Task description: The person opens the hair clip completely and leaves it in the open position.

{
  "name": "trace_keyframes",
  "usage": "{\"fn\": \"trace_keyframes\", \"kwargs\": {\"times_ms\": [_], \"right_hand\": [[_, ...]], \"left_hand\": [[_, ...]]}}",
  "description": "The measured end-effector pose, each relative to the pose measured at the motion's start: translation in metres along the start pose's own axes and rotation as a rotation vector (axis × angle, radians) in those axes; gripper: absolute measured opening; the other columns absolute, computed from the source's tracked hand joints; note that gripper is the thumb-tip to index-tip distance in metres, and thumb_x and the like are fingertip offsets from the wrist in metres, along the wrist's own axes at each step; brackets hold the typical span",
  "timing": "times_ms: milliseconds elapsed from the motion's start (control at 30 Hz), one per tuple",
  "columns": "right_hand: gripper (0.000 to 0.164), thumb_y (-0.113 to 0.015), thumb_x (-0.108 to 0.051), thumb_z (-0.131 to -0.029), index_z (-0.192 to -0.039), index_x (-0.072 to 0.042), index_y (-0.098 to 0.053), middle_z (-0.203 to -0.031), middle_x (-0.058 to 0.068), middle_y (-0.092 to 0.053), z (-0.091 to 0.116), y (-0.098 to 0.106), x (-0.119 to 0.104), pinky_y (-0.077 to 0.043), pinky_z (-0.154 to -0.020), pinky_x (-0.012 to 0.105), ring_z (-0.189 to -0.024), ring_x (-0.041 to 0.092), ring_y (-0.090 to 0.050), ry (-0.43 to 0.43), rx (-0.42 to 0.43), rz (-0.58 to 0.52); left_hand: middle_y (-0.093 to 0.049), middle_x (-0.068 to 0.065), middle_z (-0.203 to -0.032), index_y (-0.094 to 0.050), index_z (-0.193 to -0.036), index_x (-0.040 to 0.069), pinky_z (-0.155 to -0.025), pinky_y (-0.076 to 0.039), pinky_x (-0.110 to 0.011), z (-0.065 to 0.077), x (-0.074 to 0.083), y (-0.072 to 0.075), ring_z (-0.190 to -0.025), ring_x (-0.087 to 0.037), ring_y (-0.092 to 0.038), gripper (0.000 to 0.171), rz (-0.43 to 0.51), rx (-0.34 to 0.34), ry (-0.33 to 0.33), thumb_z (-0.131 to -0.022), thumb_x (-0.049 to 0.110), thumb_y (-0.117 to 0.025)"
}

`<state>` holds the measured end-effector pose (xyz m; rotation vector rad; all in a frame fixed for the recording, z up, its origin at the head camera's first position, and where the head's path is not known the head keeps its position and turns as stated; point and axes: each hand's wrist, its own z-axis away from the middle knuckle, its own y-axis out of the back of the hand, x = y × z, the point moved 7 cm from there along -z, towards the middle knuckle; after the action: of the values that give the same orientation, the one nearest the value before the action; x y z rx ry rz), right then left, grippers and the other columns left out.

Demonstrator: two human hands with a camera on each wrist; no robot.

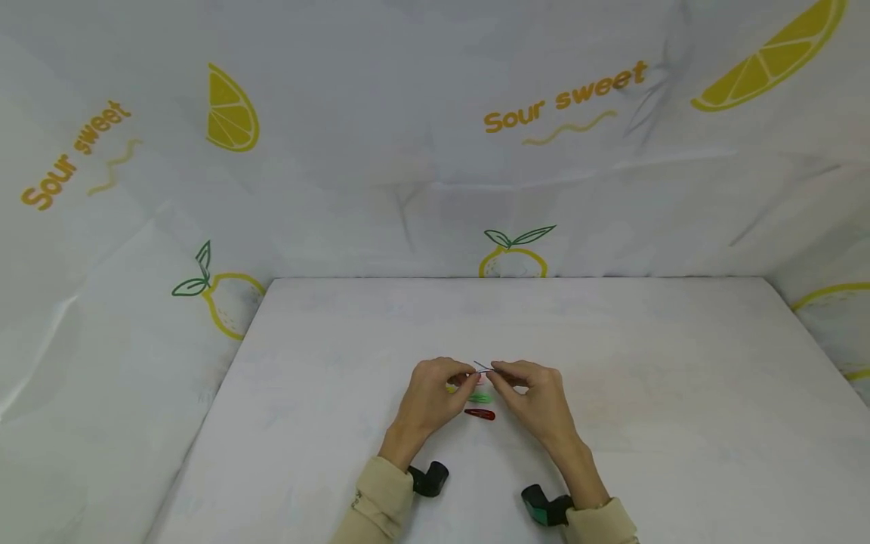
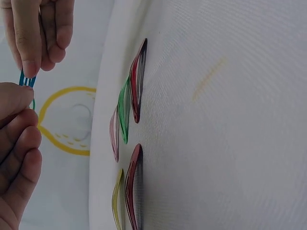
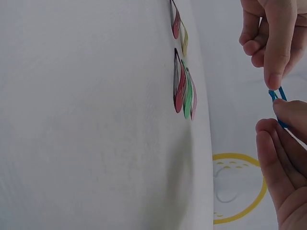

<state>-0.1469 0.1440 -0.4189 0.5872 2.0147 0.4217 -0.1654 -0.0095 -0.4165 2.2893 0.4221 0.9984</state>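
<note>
Between the two hands is a blue snap hair clip (image 1: pixel 484 369), held above the table; its thin parts stand apart in the head view. My left hand (image 1: pixel 433 394) pinches one end of it between thumb and finger. The opposite end is pinched by my right hand (image 1: pixel 535 394), the fingertips nearly meeting. Under the hands, a red hair clip (image 1: pixel 479 414), a green hair clip (image 2: pixel 123 110) and a pink hair clip (image 2: pixel 114 136) lie side by side. Towards the left are a yellow hair clip (image 2: pixel 116 201) and a second, darker red one, mostly hidden in the head view.
The white table (image 1: pixel 306 393) reaches out on both sides of the hands. Behind it hangs a pale cloth (image 1: pixel 353 151) printed with lemons and lettering. Black camera mounts (image 1: pixel 430 479) sit at both wrists, just beyond the beige sleeves.
</note>
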Motion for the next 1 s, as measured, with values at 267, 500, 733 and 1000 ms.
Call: {"fn": "trace_keyframes", "kwargs": {"times_ms": [267,500,733,1000], "right_hand": [[0.007,-0.081,0.002,-0.082,-0.089,0.002,-0.08,-0.081,0.011,-0.078,0.0,0.007,0.008,-0.059,-0.063,0.021,-0.068,0.016,-0.073,-0.055,-0.002,0.029],[0.007,-0.08,0.004,-0.081,-0.087,0.001,-0.081,-0.079,0.009,-0.078,0.001,0.013,0.016,-0.058,-0.062,0.024,-0.066,0.017,-0.072,-0.123,0.004,0.102],[0.006,-0.081,0.0,-0.082,-0.088,0.0,-0.081,-0.076,0.009,-0.077,0.001,0.015,0.027,-0.055,-0.06,0.022,-0.062,0.015,-0.068,-0.187,-0.029,0.138],[0.007,-0.079,-0.002,-0.084,-0.09,0.001,-0.081,-0.075,0.012,-0.076,0.001,0.014,0.04,-0.05,-0.058,0.019,-0.06,0.013,-0.064,-0.281,-0.071,0.15]], "left_hand": [[-0.078,-0.006,-0.08,-0.08,-0.089,0.003,-0.067,-0.054,-0.015,-0.008,-0.001,-0.011,-0.069,-0.011,-0.07,0.004,-0.009,-0.083,0.025,-0.088,0.005,-0.078],[-0.076,-0.002,-0.078,-0.08,-0.089,0.007,-0.065,-0.049,-0.013,-0.019,-0.002,-0.023,-0.067,-0.007,-0.065,0.006,-0.053,-0.172,0.055,-0.09,0.011,-0.076],[-0.074,0.0,-0.075,-0.081,-0.09,0.009,-0.062,-0.044,-0.011,-0.025,-0.008,-0.038,-0.065,-0.004,-0.059,0.008,-0.086,-0.251,0.1,-0.091,0.015,-0.076],[-0.069,0.003,-0.067,-0.081,-0.088,0.011,-0.058,-0.036,-0.01,-0.028,-0.014,-0.055,-0.06,0.001,-0.049,0.009,-0.134,-0.322,0.149,-0.091,0.017,-0.076]]}}
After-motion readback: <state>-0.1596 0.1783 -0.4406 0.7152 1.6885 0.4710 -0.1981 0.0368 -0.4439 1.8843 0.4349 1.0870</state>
